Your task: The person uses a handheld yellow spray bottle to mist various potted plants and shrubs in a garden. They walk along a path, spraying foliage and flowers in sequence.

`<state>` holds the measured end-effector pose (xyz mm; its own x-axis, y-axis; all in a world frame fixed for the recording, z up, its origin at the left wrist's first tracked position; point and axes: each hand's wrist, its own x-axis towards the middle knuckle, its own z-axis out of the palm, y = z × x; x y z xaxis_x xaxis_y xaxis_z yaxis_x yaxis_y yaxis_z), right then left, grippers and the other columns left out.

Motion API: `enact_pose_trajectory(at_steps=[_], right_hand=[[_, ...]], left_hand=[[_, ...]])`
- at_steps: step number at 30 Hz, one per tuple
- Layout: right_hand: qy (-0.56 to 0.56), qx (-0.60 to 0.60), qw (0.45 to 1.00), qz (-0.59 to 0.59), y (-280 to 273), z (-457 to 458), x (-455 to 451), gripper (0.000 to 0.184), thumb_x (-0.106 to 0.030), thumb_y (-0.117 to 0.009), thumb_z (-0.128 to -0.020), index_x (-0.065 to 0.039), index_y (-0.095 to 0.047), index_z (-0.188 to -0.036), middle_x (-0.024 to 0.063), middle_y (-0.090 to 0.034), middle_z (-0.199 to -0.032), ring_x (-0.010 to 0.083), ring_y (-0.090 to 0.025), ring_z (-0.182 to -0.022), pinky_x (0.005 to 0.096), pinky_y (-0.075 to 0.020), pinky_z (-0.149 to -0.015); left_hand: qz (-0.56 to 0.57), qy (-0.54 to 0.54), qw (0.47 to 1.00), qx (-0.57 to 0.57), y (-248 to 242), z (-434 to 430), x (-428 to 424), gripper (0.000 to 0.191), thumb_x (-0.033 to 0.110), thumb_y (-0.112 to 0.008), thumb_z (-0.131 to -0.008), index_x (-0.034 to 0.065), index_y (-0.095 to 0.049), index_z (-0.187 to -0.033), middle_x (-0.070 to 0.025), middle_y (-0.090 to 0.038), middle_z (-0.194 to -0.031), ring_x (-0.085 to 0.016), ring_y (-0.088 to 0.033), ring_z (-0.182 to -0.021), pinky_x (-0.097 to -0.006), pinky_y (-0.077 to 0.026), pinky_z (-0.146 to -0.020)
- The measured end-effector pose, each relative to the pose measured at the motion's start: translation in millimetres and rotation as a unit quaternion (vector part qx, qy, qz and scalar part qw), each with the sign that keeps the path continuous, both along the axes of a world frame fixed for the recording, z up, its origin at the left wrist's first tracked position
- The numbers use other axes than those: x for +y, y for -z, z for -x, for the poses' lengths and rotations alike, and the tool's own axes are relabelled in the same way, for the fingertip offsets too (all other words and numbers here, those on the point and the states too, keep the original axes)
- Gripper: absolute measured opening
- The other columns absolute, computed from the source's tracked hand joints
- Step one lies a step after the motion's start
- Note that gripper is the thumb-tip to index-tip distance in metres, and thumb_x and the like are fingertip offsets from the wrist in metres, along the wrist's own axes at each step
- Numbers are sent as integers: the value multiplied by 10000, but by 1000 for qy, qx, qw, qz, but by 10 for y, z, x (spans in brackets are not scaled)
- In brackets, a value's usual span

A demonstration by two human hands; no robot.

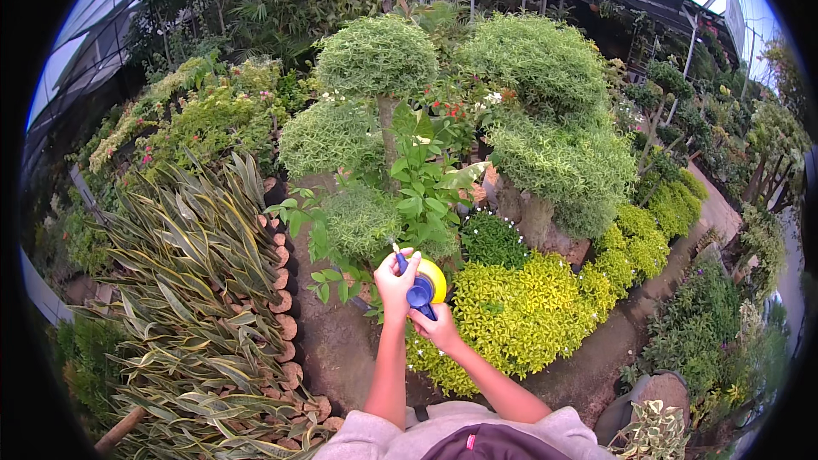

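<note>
My left hand [395, 279] is closed around the dark blue upper part of a hand sprayer [420, 294], near its pale nozzle tip. Lower down and to the right, my right hand [436, 326] grips the blue handle. A round yellow part [434, 280] shows behind the blue one. The nozzle points away from me at a leafy green shrub [418, 198], and a faint mist shows at its tip. Beyond the hands stands a rounded, clipped bush [361, 220] with fine leaves. Some fingers are hidden behind the sprayer.
Variegated snake plants [192, 306] in round pots fill the left side. Low yellow-green plants [524, 313] grow close to my right forearm. A dirt path [332, 338] runs between them. A large pot [658, 390] stands at the lower right, and clipped shrubs [543, 70] rise ahead.
</note>
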<state>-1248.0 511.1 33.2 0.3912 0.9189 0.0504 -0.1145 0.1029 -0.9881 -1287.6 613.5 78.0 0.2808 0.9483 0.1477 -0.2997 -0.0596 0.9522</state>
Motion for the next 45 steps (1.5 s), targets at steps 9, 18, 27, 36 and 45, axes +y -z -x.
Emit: enact_pose_trajectory(at_steps=[9,18,27,36,45], right_hand=[[-4,49,992,118,-45,-316,-135,381,-296,-596,-799,-53,-493,-525,2,-428,-427,75,-350,-315,224,-243,-320],[66,99,992,47,-118,-566,-540,342,-296,-584,-810,-50,-509,-584,4,-461,-452,71,-381,-331,214,-271,-325],[67,98,986,121,-91,-748,-766,366,-309,-598,-798,-48,-505,-558,1,-434,-431,75,-358,-318,214,-260,-320],[110,108,987,50,-385,-651,-986,369,-312,-594,-803,-49,-496,-564,2,-447,-441,69,-374,-323,214,-265,-314],[76,91,990,75,-208,-707,-937,359,-320,-583,-810,-45,-519,-589,12,-470,-451,77,-389,-325,220,-286,-321]], left_hand=[[119,40,992,3,500,-398,37,117,110,-653,-762,7,-606,-730,39,-517,-604,-26,-422,-475,-186,-316,-422],[70,126,990,-13,229,-854,-298,106,90,-621,-771,-12,-619,-803,-4,-556,-648,-52,-483,-515,-185,-376,-473],[169,181,969,-14,644,-1115,-425,92,88,-622,-770,10,-594,-729,8,-528,-620,-49,-452,-484,-190,-360,-447],[134,217,966,-39,122,-1072,-654,185,60,-618,-769,-37,-598,-924,0,-556,-704,-58,-498,-599,-184,-388,-526],[142,251,958,1,248,-1077,-603,133,88,-615,-777,-12,-609,-864,17,-533,-665,-39,-459,-551,-171,-339,-480]])
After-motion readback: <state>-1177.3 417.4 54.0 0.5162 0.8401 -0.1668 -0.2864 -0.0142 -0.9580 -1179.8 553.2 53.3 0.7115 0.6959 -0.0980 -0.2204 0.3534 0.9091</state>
